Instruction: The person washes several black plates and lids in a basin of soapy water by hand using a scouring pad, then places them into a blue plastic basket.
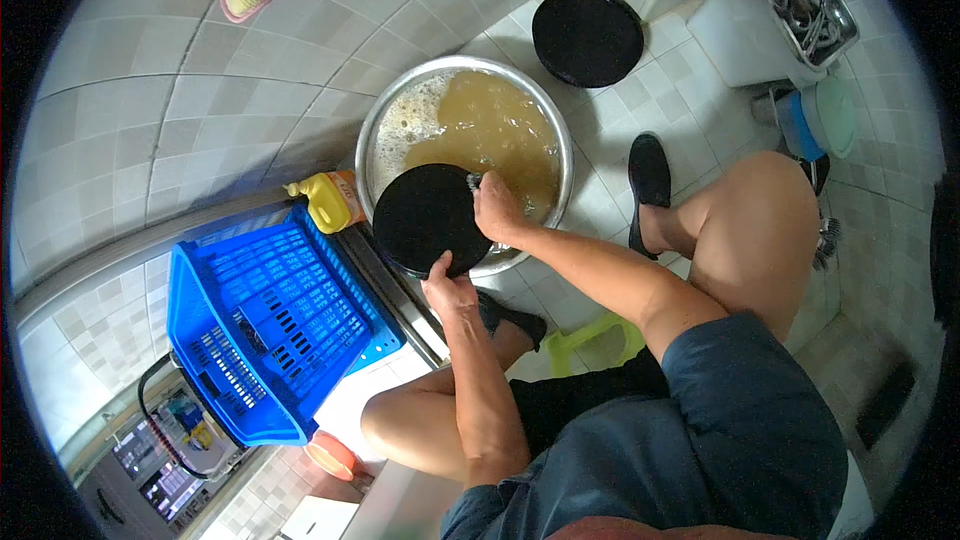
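A round black tray or pan [425, 220] is held tilted over the near left part of a wide metal basin [567, 140]. My left hand [447, 288] is closed on its near edge. My right hand [498, 212] is closed at the right rim, with a small grey metallic scouring pad [474, 181] showing at the fingertips. Brownish water [490, 125] fills the basin, with foam on its left side. The underside of the tray or pan is hidden.
Another round black tray or pan [588, 37] lies on the tiled floor beyond the basin. To the left are a blue plastic basket [290, 320] and a yellow jug [328, 202]. A white bin [735, 35] with metal utensils stands far right. A green stool [590, 340] is below me.
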`<state>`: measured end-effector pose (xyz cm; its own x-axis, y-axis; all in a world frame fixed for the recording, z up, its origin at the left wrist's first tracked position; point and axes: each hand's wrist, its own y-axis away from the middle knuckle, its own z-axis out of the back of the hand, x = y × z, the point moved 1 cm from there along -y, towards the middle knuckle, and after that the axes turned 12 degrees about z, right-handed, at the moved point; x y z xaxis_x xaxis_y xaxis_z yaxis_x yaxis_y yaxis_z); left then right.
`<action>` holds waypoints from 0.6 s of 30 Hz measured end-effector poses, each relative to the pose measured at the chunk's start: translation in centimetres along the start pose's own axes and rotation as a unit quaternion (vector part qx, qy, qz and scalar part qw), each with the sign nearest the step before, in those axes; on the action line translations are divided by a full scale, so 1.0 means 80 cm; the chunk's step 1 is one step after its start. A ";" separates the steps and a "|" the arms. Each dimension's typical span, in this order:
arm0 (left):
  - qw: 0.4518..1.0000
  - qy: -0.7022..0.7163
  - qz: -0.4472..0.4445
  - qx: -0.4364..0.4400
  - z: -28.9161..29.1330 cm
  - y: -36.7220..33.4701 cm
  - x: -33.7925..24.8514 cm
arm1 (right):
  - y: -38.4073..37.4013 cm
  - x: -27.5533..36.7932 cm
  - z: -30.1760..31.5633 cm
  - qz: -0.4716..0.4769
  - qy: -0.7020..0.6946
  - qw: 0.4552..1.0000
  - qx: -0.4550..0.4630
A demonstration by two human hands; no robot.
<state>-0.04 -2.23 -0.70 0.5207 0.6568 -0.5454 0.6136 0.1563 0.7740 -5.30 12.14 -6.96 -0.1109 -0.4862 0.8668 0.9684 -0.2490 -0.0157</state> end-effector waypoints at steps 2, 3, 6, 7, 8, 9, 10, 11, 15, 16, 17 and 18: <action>1.000 0.016 0.009 -0.005 0.010 -0.001 -0.002 | 0.002 0.004 -0.006 -0.014 -0.036 0.999 0.020; 1.000 0.021 0.010 -0.007 0.018 0.004 -0.002 | -0.003 0.007 -0.010 -0.021 -0.044 0.999 0.003; 1.000 -0.002 0.010 0.011 0.005 0.015 0.009 | -0.043 -0.045 -0.008 -0.075 -0.009 0.997 -0.009; 1.000 -0.012 0.013 0.008 0.014 0.016 0.003 | -0.055 -0.054 -0.012 -0.098 0.009 0.995 0.013; 0.998 -0.018 0.043 0.034 -0.019 0.014 0.033 | -0.068 -0.118 0.012 -0.080 0.107 0.989 -0.068; 0.999 -0.041 0.017 0.009 -0.006 0.020 0.018 | -0.077 -0.108 0.000 -0.114 0.075 0.990 0.049; 0.998 -0.063 -0.001 -0.004 -0.004 0.025 0.013 | -0.080 -0.101 -0.007 -0.111 0.075 0.991 -0.010; 0.998 -0.061 -0.006 -0.009 -0.005 0.026 0.009 | -0.083 -0.097 -0.010 -0.110 0.077 0.988 -0.071; 0.999 -0.043 0.015 -0.026 -0.016 0.024 0.012 | -0.086 -0.103 0.006 -0.171 0.040 0.983 -0.052; 0.998 -0.038 0.008 -0.045 -0.004 0.025 0.003 | -0.079 -0.067 -0.002 -0.144 -0.006 0.989 -0.029; 0.998 -0.036 0.016 -0.047 -0.012 0.022 0.009 | -0.075 -0.062 0.005 -0.051 -0.045 0.997 -0.027; 0.998 -0.031 0.012 -0.050 -0.007 0.020 0.006 | -0.065 -0.037 0.003 -0.015 -0.066 0.998 0.012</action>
<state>0.85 -1.24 0.47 0.5727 0.6142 -0.5429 0.5402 0.2153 0.8135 -9.97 15.05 -9.32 -0.1120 -0.3646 0.9244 0.9704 -0.2406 0.0227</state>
